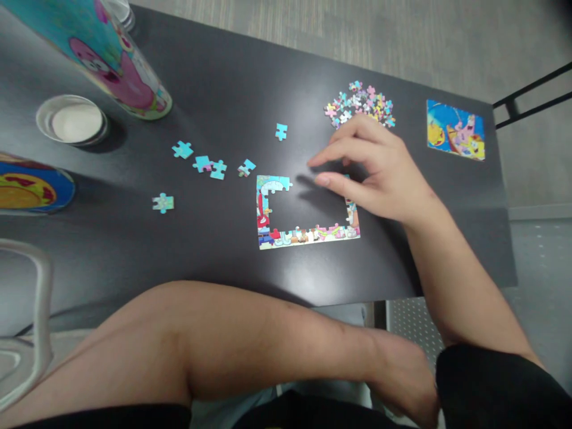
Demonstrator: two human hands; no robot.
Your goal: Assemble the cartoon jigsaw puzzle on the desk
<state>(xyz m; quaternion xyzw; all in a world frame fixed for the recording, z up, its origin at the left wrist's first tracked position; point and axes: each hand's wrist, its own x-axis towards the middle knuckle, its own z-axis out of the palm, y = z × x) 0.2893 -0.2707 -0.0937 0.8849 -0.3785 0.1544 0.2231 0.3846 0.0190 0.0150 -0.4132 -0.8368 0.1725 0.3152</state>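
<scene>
My right hand [378, 167] hovers over the upper right corner of a partly joined jigsaw border [308, 236]. Its thumb and index finger are apart, with nothing visible between them. The border's left side, bottom and part of the right side show; the hand covers its upper right part. A single blue puzzle piece [281, 131] lies above the border. To the left are several more loose pieces, among them a blue one [182, 149] and a pale green one [163, 203]. My left hand [409, 381] rests by my right elbow, below the table edge, its fingers hidden.
A heap of mixed puzzle pieces [357, 101] lies beyond my right hand, with a cartoon picture card [456, 131] to its right. At the left stand a tall cartoon-printed tube [120, 77], a round metal lid [71, 121] and a blue-yellow container [38, 183].
</scene>
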